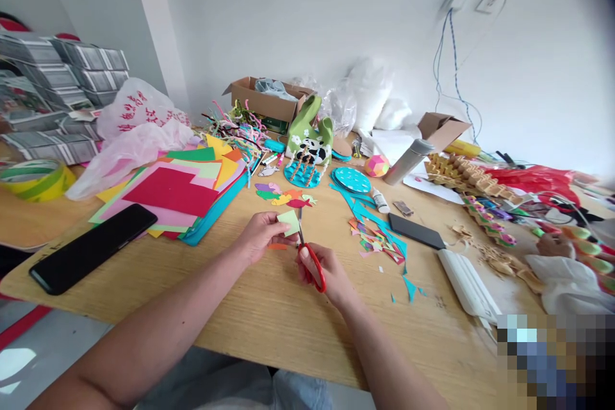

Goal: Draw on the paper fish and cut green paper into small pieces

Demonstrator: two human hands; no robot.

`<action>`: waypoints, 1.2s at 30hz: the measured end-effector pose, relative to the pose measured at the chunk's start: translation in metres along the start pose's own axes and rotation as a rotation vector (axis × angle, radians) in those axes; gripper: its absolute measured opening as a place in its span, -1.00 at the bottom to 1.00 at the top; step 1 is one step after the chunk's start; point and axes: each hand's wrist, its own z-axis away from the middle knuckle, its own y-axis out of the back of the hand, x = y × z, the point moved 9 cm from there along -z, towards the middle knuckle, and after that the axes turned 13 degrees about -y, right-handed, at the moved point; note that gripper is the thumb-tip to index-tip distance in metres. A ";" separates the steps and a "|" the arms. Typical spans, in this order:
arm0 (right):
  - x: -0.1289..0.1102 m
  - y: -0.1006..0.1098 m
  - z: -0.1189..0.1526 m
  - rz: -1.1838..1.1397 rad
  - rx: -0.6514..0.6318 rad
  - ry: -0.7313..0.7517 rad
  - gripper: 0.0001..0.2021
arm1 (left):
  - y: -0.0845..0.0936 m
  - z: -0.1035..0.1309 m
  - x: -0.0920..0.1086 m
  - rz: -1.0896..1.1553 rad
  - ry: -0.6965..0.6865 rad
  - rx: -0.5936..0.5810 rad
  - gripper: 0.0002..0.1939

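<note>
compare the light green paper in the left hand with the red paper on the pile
The light green paper is a small piece, while the red paper is much larger.
The light green paper is held up in the left hand beside the scissors; the red paper lies on the pile of coloured sheets.
Both are flat, with straight edges.

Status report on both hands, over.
Left hand pinching pale green square paper. Right hand holding red-handled metal scissors, blades by the paper's edge. Colourful paper fish cutouts just beyond.
</note>
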 end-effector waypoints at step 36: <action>0.002 0.004 -0.003 0.043 0.042 -0.022 -0.48 | -0.002 0.001 0.002 0.000 0.005 0.000 -0.70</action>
